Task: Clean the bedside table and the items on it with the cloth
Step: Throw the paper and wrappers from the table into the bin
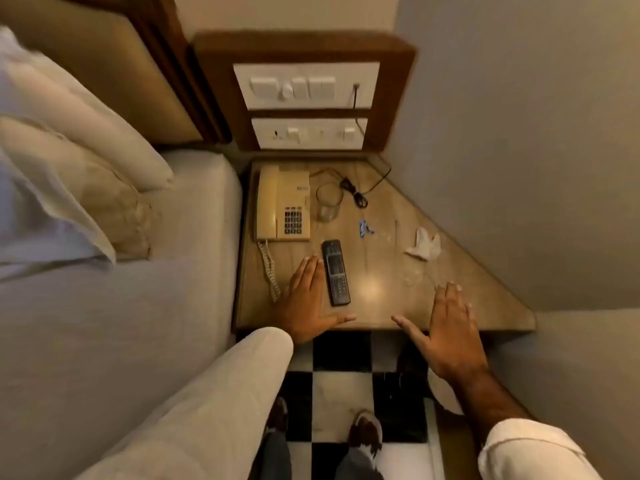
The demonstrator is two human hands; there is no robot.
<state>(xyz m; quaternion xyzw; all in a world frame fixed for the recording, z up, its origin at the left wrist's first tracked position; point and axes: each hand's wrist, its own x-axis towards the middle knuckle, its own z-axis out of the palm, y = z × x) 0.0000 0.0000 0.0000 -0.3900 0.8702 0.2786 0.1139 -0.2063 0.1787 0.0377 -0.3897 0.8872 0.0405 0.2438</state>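
Observation:
The bedside table (388, 306) has a glossy beige top. On it stand a cream telephone (282, 204), a clear drinking glass (328, 201) and a black remote (335, 272). A small blue wrapper (363, 228) and a crumpled white tissue (424, 244) lie toward the right. My left hand (308, 301) rests flat on the table just left of the remote, fingers straight. My right hand (450, 330) lies flat at the table's front right edge, fingers spread. Neither hand holds anything. No cloth is in view.
A black cable (360, 192) coils behind the glass, running up to the switch panels (306, 86). The bed (138, 271) with pillows (86, 140) borders the table's left; a grey wall (519, 168) borders its right. My shoes stand on the checkered floor (341, 348).

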